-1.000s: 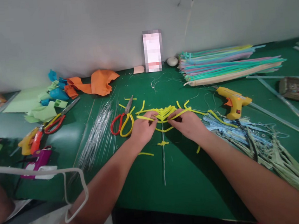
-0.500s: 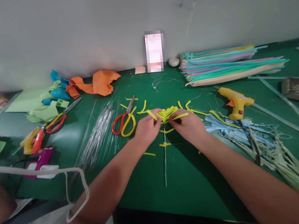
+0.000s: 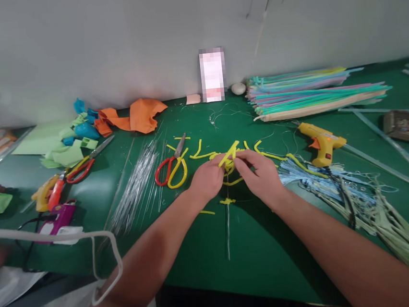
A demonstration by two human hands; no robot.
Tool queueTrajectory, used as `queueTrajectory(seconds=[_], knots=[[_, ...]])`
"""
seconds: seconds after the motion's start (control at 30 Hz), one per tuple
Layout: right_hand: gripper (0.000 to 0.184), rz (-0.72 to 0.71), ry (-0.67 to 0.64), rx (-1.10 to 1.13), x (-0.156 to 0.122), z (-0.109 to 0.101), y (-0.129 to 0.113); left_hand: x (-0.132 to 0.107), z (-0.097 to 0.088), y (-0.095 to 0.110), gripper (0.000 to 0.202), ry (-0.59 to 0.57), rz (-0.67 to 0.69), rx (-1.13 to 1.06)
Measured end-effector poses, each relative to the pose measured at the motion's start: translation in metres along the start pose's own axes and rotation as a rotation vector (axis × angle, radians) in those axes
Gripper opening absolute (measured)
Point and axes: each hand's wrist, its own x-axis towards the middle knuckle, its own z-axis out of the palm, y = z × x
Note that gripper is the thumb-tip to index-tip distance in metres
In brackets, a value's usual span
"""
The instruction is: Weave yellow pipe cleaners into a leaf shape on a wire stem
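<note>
The left hand (image 3: 208,177) and right hand (image 3: 260,170) are meeting over the smooth green table (image 3: 265,263), forearms angling inward, both pinching fuzzy yellow chenille stems (image 3: 229,154) that are crossing between the fingertips. Below, a thin, straight wire (image 3: 228,233) is pointing bodyward. Red-and-yellow-handled scissors (image 3: 176,155) and loose silvery wires (image 3: 138,179) are lying leftward; a yellow plastic glue gun (image 3: 321,140) is resting rightward.

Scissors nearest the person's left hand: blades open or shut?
Shut, as far as this view shows: the scissors have their blades together as one narrow point, with no visible gap between them.
</note>
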Motion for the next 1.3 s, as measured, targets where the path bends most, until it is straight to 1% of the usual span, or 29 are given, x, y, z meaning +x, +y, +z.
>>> queueTrajectory(seconds=[0.1, 0.23, 0.43, 0.57, 0.67, 0.73, 0.8, 0.83, 0.9, 0.97, 1.0, 1.03, 1.13, 1.2, 1.3], knots=[[0.018, -0.027, -0.005, 0.038, -0.001, 0.0, -0.002, 0.001, 0.001, -0.001, 0.037, -0.025, -0.001, -0.021], [0.019, -0.014, 0.012, 0.059, -0.001, 0.001, -0.003, 0.001, 0.002, -0.001, 0.038, -0.053, -0.039, 0.007], [0.018, -0.032, 0.005, 0.014, -0.001, -0.003, -0.007, 0.0, 0.004, 0.001, 0.034, -0.072, -0.011, 0.087], [0.02, -0.044, 0.013, 0.004, -0.002, -0.003, -0.01, -0.001, 0.006, 0.003, 0.032, -0.081, 0.067, 0.18], [0.021, -0.05, 0.028, 0.012, -0.003, -0.003, -0.009, -0.002, 0.003, 0.006, 0.03, -0.084, 0.067, 0.199], [0.021, -0.062, 0.04, 0.018, -0.003, -0.003, -0.008, -0.004, -0.002, 0.007, 0.031, -0.078, 0.063, 0.17], [0.022, -0.069, 0.053, 0.01, -0.003, -0.004, -0.007, -0.007, -0.01, 0.009, 0.036, -0.03, 0.118, 0.096], [0.022, -0.072, 0.057, -0.002, -0.004, -0.004, -0.007, -0.008, -0.014, 0.01, 0.037, 0.029, 0.162, 0.045], [0.022, -0.087, 0.049, -0.038, -0.004, -0.005, -0.006, -0.009, -0.021, 0.014, 0.035, 0.209, 0.24, -0.061], [0.021, -0.118, 0.03, -0.078, -0.004, -0.005, -0.005, -0.008, -0.026, 0.02, 0.031, 0.383, 0.248, -0.148], [0.02, -0.139, 0.022, -0.095, -0.005, -0.005, -0.005, -0.007, -0.027, 0.023, 0.03, 0.432, 0.236, -0.182], [0.02, -0.16, 0.016, -0.108, -0.005, -0.005, -0.005, -0.006, -0.028, 0.027, 0.03, 0.445, 0.227, -0.211], [0.021, -0.211, 0.008, -0.12, -0.005, -0.005, -0.003, -0.002, -0.028, 0.034, 0.024, 0.393, 0.24, -0.277], [0.021, -0.237, 0.0, -0.11, -0.005, -0.004, -0.002, 0.001, -0.029, 0.036, 0.015, 0.373, 0.263, -0.301], [0.022, -0.277, -0.001, -0.099, -0.004, -0.002, 0.0, 0.005, -0.029, 0.034, 0.005, 0.38, 0.291, -0.347]])
